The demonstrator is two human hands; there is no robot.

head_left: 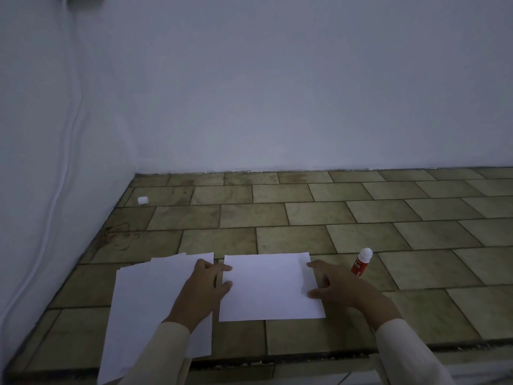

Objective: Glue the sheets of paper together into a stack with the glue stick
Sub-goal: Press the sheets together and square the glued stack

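Now, left hand [204, 287]: fingers straight and loosely apart, tips resting flat on the left edge of a single sheet; it clamps nothing.
Right hand [337, 287]: fingers spread, tips pressing the right edge of the same sheet; it clamps nothing.
Single sheet [269, 287]: white paper lying flat between the two hands.
Loose sheets [144, 301]: fanned white pile just left of the left hand, partly under its wrist and cream sleeve [155, 354].
Glue stick [360, 263]: red body, white top, standing just beyond and right of the right hand, apart from the paper.
Small white cylinder [143, 200]: well beyond the left hand, near the corner.
Worktop [416, 245]: tan tiles, carrying everything.
Wall [277, 93]: plain, pale, behind the worktop.
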